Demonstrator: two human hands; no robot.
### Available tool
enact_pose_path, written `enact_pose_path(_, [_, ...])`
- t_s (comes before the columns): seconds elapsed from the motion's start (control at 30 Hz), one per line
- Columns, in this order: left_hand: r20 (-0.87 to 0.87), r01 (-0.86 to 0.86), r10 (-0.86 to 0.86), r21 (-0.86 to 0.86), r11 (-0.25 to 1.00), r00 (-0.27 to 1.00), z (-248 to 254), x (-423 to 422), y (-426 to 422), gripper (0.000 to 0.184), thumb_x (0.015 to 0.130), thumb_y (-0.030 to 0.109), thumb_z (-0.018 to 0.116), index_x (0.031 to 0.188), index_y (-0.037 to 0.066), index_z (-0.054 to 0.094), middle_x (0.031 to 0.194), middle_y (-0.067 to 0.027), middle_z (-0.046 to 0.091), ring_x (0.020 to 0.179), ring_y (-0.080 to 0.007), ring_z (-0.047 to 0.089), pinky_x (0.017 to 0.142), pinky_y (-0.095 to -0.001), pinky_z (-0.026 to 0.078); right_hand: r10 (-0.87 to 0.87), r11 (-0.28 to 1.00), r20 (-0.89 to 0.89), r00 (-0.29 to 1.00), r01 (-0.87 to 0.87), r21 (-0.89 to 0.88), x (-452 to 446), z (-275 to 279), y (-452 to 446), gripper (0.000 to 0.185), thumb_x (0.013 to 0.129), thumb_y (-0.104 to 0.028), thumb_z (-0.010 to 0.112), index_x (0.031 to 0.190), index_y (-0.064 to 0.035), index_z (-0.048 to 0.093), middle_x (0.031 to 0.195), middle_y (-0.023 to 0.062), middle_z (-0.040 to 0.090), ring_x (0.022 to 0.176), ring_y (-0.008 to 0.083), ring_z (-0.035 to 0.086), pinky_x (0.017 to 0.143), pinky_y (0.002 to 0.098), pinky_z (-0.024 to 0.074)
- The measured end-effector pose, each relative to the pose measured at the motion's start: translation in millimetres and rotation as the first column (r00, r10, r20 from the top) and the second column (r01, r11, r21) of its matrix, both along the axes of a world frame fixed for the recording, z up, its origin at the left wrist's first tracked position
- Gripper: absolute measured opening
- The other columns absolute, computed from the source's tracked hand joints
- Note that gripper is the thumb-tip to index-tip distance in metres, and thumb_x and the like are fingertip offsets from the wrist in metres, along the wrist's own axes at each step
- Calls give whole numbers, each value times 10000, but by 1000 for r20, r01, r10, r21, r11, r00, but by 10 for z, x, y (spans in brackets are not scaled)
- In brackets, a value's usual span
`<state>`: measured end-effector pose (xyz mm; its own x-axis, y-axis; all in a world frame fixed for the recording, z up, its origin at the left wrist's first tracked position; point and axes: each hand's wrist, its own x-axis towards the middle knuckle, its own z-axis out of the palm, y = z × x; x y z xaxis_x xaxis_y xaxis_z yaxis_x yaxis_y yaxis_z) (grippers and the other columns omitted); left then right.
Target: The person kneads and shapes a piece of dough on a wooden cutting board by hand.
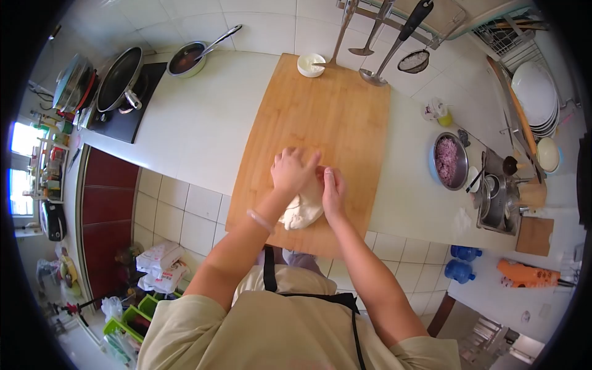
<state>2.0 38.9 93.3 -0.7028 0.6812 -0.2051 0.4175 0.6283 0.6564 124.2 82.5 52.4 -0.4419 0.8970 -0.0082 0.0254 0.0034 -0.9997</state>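
A lump of pale dough (303, 211) lies on the wooden board (330, 111), near its front edge. My left hand (292, 171), with a pale bangle on its wrist, rests over the far part of the dough, fingers apart and thumb stretched out to the right. Along the dough's right side, my right hand (333, 190) curls its fingers inward against it. Both hands partly cover the dough, so its far end is hidden. The fingertips of the right hand come close to the left thumb.
A white bowl of white powder (311, 65) stands at the board's back edge, below hanging ladles (374, 77). To the right are a metal bowl of chopped purplish food (448, 161) and a sink (498, 206). At left sit a frying pan (119, 79) and a pot with a spoon (186, 60).
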Motion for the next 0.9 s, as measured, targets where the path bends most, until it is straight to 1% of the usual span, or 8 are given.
enact_pose_path(0.07, [-287,133,-91,132,982,954,-57,283,-341,483,879,431,664,1280,160,675,1358,-182,571,1231,-392,544,1009,-480,453,-48,998,90,995,52,-41,64,92,-152,311,1046,-233,489,1057,-1,695,965,133,677,895,232,647,820,373,504])
enact_pose_path(0.1, [-199,127,-84,217,968,976,23,444,-474,425,872,347,655,1242,140,678,1340,-168,581,1230,-394,541,1009,-478,452,-101,990,180,978,116,-78,75,116,-227,307,1046,-231,490,1083,-2,690,996,151,685,936,252,655,849,378,507])
enact_pose_path(0.27, [-313,157,60,623,766,948,-624,850,-1114,345,933,310,570,1230,149,640,1380,-225,509,1319,-482,457,1085,-596,367,20,895,339,940,-168,413,444,78,-824,344,1023,-244,453,1215,-41,653,1282,180,644,1189,366,599,1020,459,449])
enact_pose_path(0.37, [-285,127,99,676,726,953,-1040,891,-1324,400,987,372,488,1329,170,530,1453,-245,430,1354,-513,415,1098,-661,320,-19,748,419,908,-265,608,407,124,-947,412,1022,-294,415,1242,-17,624,1309,224,614,1184,414,593,1016,501,435])
enact_pose_path(0.57, [-334,151,70,589,794,940,-1213,641,-1027,432,1007,424,434,1357,176,485,1466,-250,418,1326,-517,451,1079,-670,337,-57,700,398,916,-247,670,164,-150,-562,449,998,-338,409,1259,-37,616,1308,238,597,1148,416,595,970,526,434])
enact_pose_path(0.7, [-312,89,110,560,824,944,-1020,391,-645,436,985,419,465,1298,137,578,1407,-234,508,1211,-467,556,998,-548,455,-42,757,392,919,-227,613,-122,-213,-234,448,987,-330,417,1267,-39,609,1292,236,600,1129,420,595,953,521,441])
enact_pose_path(0.8, [-283,70,58,424,903,957,-874,130,-328,434,931,394,537,1279,150,624,1353,-171,565,1085,-379,586,889,-479,475,-91,817,391,916,-156,555,-328,-332,23,428,971,-300,429,1276,-60,609,1258,200,619,1098,394,601,930,506,451])
enact_pose_path(0.9, [-212,41,9,227,973,977,-748,-103,34,404,964,367,518,1290,142,600,1331,-169,570,1117,-384,567,938,-482,467,-154,874,411,899,-69,481,-630,-397,307,400,977,-303,430,1227,-71,639,1221,169,650,1098,372,605,934,483,458])
